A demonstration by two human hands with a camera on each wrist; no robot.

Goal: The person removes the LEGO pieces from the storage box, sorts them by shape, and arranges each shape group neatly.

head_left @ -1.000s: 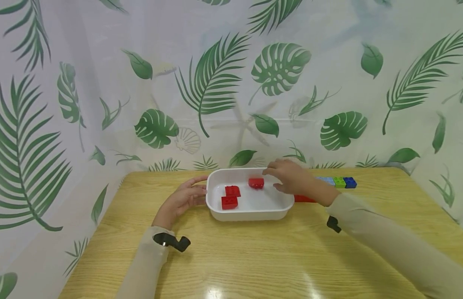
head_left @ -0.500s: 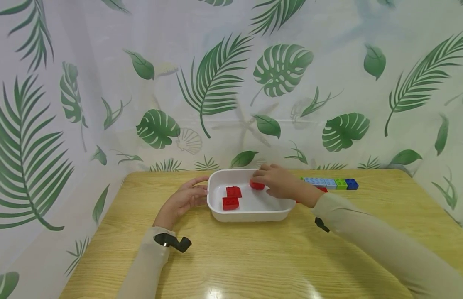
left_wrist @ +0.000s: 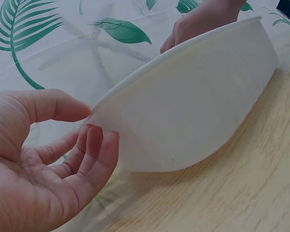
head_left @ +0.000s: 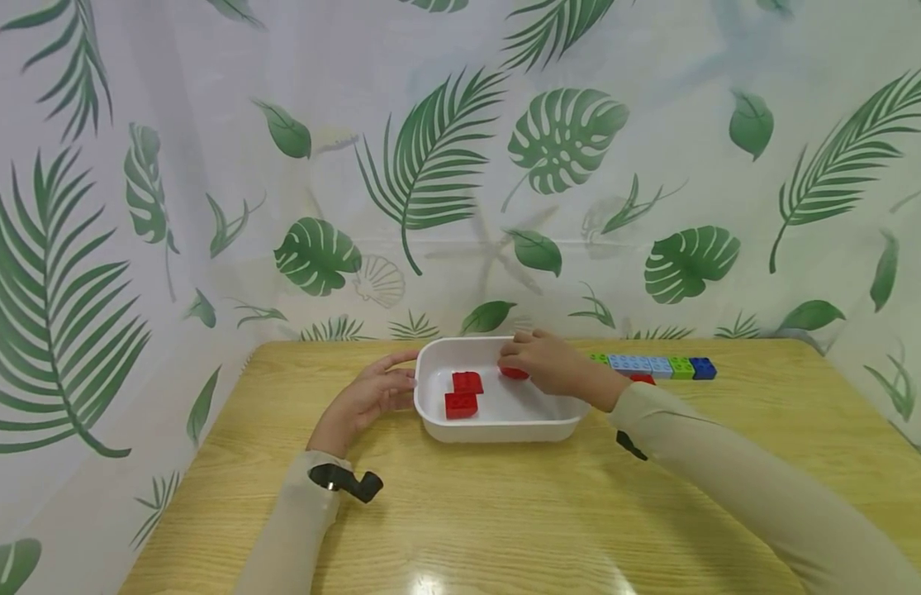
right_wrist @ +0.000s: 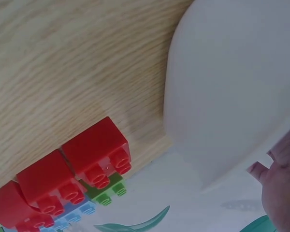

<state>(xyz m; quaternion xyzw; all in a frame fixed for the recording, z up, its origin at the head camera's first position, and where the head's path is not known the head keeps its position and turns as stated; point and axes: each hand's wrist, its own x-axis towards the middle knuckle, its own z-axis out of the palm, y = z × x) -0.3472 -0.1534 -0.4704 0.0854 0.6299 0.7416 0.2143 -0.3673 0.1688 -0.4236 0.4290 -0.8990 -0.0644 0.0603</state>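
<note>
A white plastic tray stands on the wooden table. Two red toy bricks lie in its left half, a rear one and a front one. My right hand reaches over the tray's right side, fingers curled down on a third red brick, partly hidden beneath them. In the right wrist view that hand shows only at the edge, behind the tray wall. My left hand is at the tray's left end; in the left wrist view its loosely bent fingertips rest against the outer wall.
Right of the tray runs a row of light blue, green and dark blue bricks. Several red bricks line up in front of it, mostly hidden by my right arm in the head view. A leaf-print cloth hangs behind the table.
My right hand has moved left and down into the tray, and its fingers have closed on the right-hand red brick. My left hand stays at the tray's left end.
</note>
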